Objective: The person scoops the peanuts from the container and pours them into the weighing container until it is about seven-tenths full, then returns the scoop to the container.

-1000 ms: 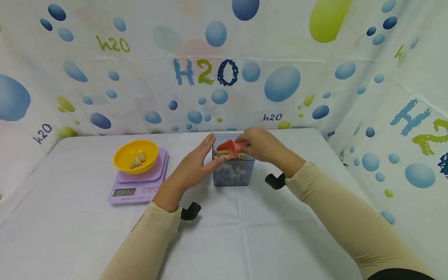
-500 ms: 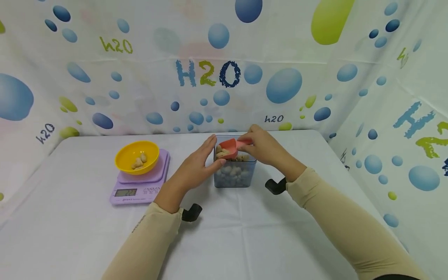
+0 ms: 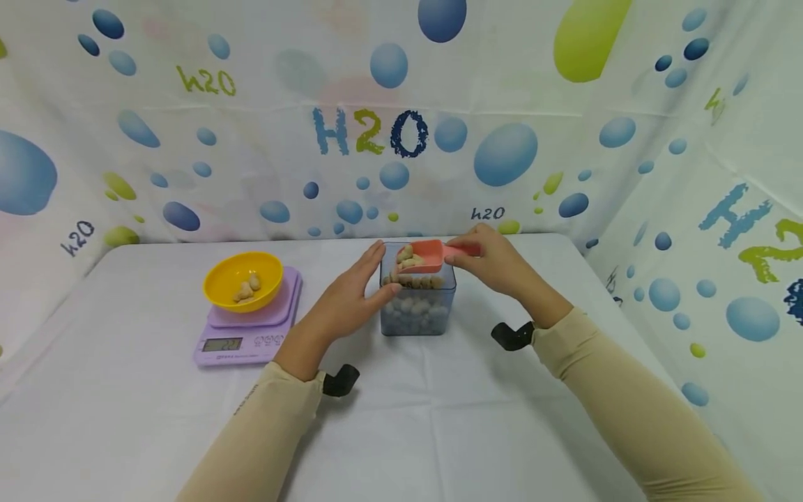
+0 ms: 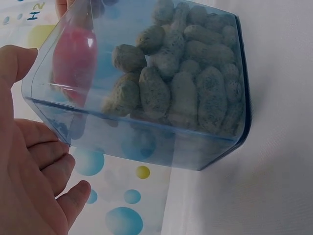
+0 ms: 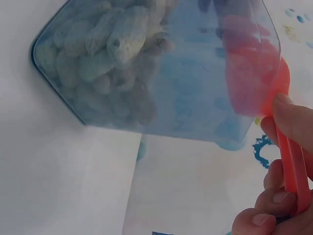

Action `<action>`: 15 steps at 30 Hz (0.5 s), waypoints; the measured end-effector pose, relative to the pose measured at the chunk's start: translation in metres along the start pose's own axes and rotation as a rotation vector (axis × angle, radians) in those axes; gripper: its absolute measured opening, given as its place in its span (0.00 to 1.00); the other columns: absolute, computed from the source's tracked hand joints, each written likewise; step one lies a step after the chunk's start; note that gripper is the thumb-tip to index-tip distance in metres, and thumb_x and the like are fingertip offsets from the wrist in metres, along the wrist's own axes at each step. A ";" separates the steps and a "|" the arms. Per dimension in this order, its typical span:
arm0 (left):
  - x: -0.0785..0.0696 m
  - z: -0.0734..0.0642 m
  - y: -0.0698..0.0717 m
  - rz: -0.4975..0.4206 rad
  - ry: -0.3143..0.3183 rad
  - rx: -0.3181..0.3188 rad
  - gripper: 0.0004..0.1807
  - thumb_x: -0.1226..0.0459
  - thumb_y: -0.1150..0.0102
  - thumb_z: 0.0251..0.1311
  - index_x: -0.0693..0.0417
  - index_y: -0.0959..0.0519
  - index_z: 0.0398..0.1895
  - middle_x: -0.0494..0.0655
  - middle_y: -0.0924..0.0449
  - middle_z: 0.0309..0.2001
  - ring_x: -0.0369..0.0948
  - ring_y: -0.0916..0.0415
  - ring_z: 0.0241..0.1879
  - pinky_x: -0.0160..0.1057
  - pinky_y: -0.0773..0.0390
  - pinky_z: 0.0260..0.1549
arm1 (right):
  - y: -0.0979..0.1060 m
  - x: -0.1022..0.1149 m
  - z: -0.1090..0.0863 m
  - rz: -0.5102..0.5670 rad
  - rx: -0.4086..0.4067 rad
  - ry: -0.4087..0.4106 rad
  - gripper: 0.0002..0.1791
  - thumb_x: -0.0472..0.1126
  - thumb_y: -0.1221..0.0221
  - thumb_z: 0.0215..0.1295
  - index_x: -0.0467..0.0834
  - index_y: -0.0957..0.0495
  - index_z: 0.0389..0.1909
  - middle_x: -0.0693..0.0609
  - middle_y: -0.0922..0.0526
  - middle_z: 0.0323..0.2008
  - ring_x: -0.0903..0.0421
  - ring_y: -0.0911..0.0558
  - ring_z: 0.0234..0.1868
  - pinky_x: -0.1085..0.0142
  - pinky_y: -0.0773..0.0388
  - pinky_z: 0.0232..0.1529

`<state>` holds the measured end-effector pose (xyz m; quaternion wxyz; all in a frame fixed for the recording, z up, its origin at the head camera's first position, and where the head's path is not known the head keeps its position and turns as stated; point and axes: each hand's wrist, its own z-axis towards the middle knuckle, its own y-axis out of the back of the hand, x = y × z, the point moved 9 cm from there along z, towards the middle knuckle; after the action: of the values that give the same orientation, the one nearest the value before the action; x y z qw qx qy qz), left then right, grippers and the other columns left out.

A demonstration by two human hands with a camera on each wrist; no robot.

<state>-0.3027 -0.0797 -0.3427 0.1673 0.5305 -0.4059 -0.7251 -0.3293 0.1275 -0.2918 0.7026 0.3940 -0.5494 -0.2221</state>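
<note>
A clear bluish plastic container [image 3: 408, 322] of unshelled peanuts [image 4: 183, 98] stands near the back of the table. My right hand [image 3: 486, 261] grips a pink-red scoop [image 3: 433, 252] by its handle. The scoop carries several peanuts [image 3: 409, 258] and is over the container's mouth; the right wrist view shows fingers and thumb around the handle [image 5: 292, 166]. My left hand [image 3: 343, 298] rests against the container's left side, fingers extended and thumb by the front rim. To the left, a yellow bowl [image 3: 219, 289] with a few peanuts [image 3: 246, 288] sits on a purple kitchen scale [image 3: 251, 348].
A white cloth [image 3: 376, 432] covers the table. Behind and at the right hangs a white curtain [image 3: 251, 181] printed with blue and green drops and "H2O". The scale's display [image 3: 222, 344] is lit with small digits.
The scoop has risen from among the peanuts to the container's rim, levelled and loaded. My right hand has moved to the right with it. The left hand has stayed in place.
</note>
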 end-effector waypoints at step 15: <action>0.021 -0.040 0.061 0.095 0.064 -0.082 0.47 0.34 0.58 0.67 0.37 0.65 0.80 0.38 0.67 0.80 0.46 0.63 0.79 0.58 0.54 0.74 | 0.009 0.027 0.007 -0.005 -0.023 0.075 0.24 0.51 0.38 0.67 0.44 0.21 0.60 0.46 0.26 0.44 0.49 0.28 0.46 0.57 0.27 0.44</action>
<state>-0.2855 -0.1478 -0.3138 0.2359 0.5266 -0.3950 -0.7149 -0.3289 0.1107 -0.2680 0.7266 0.3955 -0.5189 -0.2153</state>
